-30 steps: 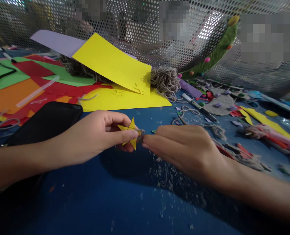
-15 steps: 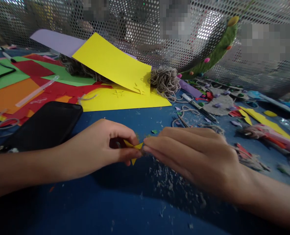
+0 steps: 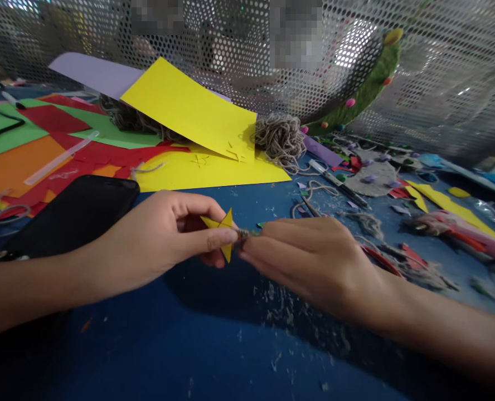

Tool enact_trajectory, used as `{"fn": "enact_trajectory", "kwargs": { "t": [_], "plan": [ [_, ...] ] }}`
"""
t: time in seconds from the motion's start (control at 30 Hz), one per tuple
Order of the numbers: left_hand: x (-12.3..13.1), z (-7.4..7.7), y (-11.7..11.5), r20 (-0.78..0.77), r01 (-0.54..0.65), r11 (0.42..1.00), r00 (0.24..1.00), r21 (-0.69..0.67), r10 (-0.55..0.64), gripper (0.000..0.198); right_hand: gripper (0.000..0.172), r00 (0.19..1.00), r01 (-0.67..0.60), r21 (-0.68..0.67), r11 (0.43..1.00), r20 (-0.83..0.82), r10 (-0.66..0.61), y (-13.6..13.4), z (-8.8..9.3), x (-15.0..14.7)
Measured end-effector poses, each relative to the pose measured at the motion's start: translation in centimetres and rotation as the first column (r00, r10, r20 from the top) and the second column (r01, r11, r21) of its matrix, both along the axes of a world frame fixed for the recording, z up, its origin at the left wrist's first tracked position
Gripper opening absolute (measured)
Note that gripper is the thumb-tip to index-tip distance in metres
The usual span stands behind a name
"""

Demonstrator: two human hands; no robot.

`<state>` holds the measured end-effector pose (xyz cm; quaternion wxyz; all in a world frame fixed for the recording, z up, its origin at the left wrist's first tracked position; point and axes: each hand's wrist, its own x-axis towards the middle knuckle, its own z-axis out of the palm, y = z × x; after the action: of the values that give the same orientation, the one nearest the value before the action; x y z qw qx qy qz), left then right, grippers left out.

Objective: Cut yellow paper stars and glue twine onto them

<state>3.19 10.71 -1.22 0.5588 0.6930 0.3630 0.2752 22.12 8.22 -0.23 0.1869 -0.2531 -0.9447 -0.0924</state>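
Note:
Between the thumb and fingers of my left hand [image 3: 159, 245] is a small yellow paper star [image 3: 227, 245], with several points showing above and below the thumb. My right hand [image 3: 310, 250] is just to the right, its fingers pressed together and their tips close to the star. A small dark, fuzzy bit [image 3: 244, 234] shows between the two hands; which hand has it is unclear. The inner side of my right hand is hidden, so what its fingers hold cannot be made out. Both hands are over the blue table [image 3: 214, 345].
A black phone [image 3: 80, 209] lies left of my left hand. Behind are yellow sheets [image 3: 189, 106], red, green and orange paper, and a grey yarn ball [image 3: 278, 139]. On the right lie a pen [image 3: 339, 184], yarn scraps and a pink glue gun [image 3: 460, 231].
The yellow star has turned and now shows more of its face past my left thumb. My right hand has shifted slightly left, and a fuzzy bit now shows between the hands.

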Motion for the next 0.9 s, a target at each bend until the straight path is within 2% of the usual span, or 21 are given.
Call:
{"fn": "enact_trajectory", "kwargs": {
  "t": [0.13,0.23,0.33,0.47,0.57,0.67,0.73,0.9],
  "plan": [
    [-0.1,-0.1,0.2,-0.047,-0.024,0.999,0.999,0.045,0.026,0.01,0.029,0.995,-0.041,0.124,0.991,0.095,0.03,-0.8,0.5,-0.5],
    [-0.2,-0.2,0.1,-0.1,0.002,0.998,0.995,0.059,0.004,0.009,0.024,0.99,-0.094,0.122,0.988,0.12,0.079,-1.4,0.9,-0.7],
    [-0.1,-0.2,0.0,-0.143,0.04,0.999,0.989,0.023,-0.037,0.011,0.025,0.994,-0.098,0.113,0.989,0.055,0.093,-1.6,1.1,-0.7],
    [0.1,-0.1,-0.3,-0.142,0.086,0.995,0.985,-0.059,-0.094,0.01,0.03,0.996,-0.084,0.068,0.994,-0.038,0.087,-1.2,1.1,-0.3],
    [0.1,-0.1,-0.4,-0.103,0.141,0.983,0.983,-0.119,-0.153,0.009,0.021,0.997,-0.029,0.036,0.999,-0.076,0.032,-0.8,1.1,0.0],
    [0.1,-0.2,-0.5,-0.063,0.184,0.969,0.979,-0.163,-0.196,0.012,0.012,0.993,0.007,-0.05,0.999,-0.116,-0.013,-0.4,1.0,0.1],
    [0.1,-0.2,-0.5,-0.033,0.196,0.964,0.978,-0.178,-0.205,0.013,0.012,0.989,0.0,-0.114,0.993,-0.145,-0.017,-0.2,0.9,0.1],
    [0.1,-0.1,-0.3,0.029,0.173,0.973,0.985,-0.155,-0.171,0.011,0.014,0.98,0.051,-0.168,0.985,-0.183,-0.082,0.3,0.7,-0.1]
  ]
}}
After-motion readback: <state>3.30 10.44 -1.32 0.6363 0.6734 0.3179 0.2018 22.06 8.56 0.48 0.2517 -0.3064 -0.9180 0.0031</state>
